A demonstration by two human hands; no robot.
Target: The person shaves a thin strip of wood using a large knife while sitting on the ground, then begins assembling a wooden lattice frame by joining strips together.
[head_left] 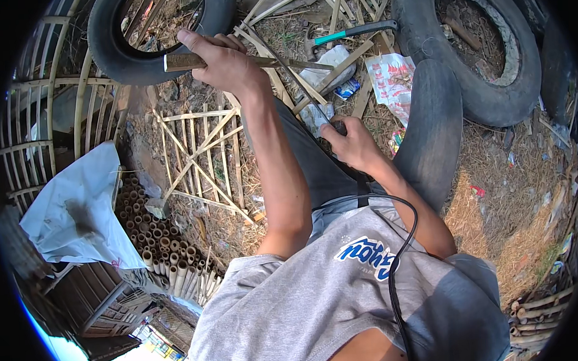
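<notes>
My left hand (224,62) is wrapped round a piece of split bamboo (275,61), raised at the upper middle. Its pale cut end juts out on the left, and the other end narrows toward the right. My right hand (353,145), lower and nearer my lap, grips the dark handle of a long thin-bladed tool (298,83). The blade slants up and left, passing by the bamboo piece; whether they touch I cannot tell. Beyond both hands lies a hammer (354,33) with a teal and black handle.
Old tyres (109,43) (417,23) lie at the far left and far right. Left of my legs rests a bamboo lattice frame (205,148). Farther left are stacked bamboo tubes (154,233), a white sheet (73,210) and a bamboo fence (52,93). A black cable (394,285) hangs down my shirt.
</notes>
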